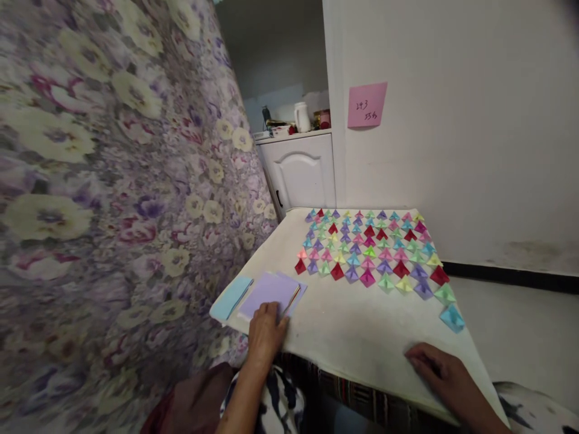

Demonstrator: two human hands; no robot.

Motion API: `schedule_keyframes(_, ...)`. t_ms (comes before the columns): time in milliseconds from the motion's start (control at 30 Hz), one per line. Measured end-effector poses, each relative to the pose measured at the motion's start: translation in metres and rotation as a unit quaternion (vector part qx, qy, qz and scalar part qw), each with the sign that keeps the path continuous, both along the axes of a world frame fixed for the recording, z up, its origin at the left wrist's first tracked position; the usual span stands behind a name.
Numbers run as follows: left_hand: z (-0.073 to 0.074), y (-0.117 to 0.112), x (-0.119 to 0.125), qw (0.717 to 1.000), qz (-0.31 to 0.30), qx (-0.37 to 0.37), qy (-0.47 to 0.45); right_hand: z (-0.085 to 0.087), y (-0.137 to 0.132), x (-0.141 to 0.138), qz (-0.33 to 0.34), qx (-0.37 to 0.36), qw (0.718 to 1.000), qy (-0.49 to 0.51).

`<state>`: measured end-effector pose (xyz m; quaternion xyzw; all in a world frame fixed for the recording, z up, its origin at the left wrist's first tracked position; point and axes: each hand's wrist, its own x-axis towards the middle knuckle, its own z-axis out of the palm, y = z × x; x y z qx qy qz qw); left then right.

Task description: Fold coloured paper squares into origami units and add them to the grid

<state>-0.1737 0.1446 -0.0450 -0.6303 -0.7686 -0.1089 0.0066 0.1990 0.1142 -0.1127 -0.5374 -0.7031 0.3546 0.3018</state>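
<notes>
My left hand (pixel 266 333) lies at the table's front left, its fingertips on a stack of purple paper (pixel 266 289) and its thumb apart from them. A thin stick-like tool (pixel 293 296) rests on the paper just beyond the thumb; I cannot make out its kind. My right hand (pixel 436 371) rests by the front right edge, fingers loosely curled, with nothing visible in them. Nearest to it is a blue folded paper piece (pixel 452 318), at the end of rows of small folded paper pieces (pixel 367 276) in several colours.
Light blue paper (pixel 233 298) lies at the left corner of the cream-covered table (pixel 344 325). A flowered curtain (pixel 136 181) hangs along the left. Behind stands a white cabinet (pixel 301 172) with a white jug (pixel 301 117) on top. A pink note (pixel 367 105) is on the wall.
</notes>
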Motion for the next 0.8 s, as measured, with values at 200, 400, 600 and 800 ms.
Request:
schedule_keyframes(200, -0.002, -0.004, -0.002, 1.000, 0.008, -0.003, -0.004, -0.004, 0.001, 0.000, -0.004, 0.002, 1.000, -0.003)
schedule_keyframes(400, -0.003, -0.003, -0.005, 1.000, 0.002, 0.003, -0.019, -0.007, 0.002, 0.002, -0.007, 0.001, 1.000, -0.017)
schedule_keyframes(600, -0.003, -0.004, -0.006, 1.000, 0.001, 0.007, -0.030, -0.003, 0.001, 0.001, -0.017, 0.004, 1.000, -0.015)
schedule_keyframes(800, -0.001, -0.003, -0.005, 0.999, 0.013, 0.001, -0.035, 0.005, 0.001, -0.002, -0.017, 0.002, 1.000, -0.010)
